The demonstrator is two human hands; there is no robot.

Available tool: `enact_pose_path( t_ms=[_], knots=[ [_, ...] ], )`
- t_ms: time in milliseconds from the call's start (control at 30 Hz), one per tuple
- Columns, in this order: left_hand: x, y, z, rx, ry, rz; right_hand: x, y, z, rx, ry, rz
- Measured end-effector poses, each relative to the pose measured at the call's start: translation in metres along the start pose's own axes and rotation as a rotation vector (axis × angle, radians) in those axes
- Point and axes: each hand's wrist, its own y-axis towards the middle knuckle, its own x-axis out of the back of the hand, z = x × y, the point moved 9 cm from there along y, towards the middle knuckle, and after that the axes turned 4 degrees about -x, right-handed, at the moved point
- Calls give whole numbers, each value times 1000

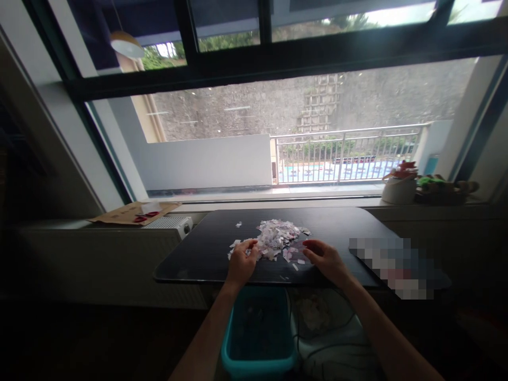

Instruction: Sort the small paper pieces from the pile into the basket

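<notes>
A heap of small cut paper scraps [275, 235], mostly white with some pinkish bits, lies on a dark tabletop [190, 254]. My left hand [243, 260] rests at the heap's left edge, its fingers loosely bent and touching scraps. Across from it, my right hand [326, 260] is at the right edge, fingers curved and the thumb apart from them. Nothing shows clearly in either hand, though the fingertips are small in view. A few loose scraps [295, 267] lie between the hands, and others [238, 224] sit apart at the back left.
Below the table's front edge stands a turquoise tub [260, 365], beside a pale bag or container [329, 344] with dark cords. A blurred-out item [397, 267] covers the table's right end. A radiator [119, 259] carries brown paper [119, 214]. A white pot [399, 190] stands on the sill.
</notes>
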Motion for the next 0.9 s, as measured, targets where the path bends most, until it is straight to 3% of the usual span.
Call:
enact_pose_path(
  t_ms=[600,900],
  knots=[
    [1,1,-1,-5,7,-15,-1,-7,11,28,-88,3],
    [2,1,-2,2,-10,-13,10,-6,6,-14,-42,-115]
  ],
)
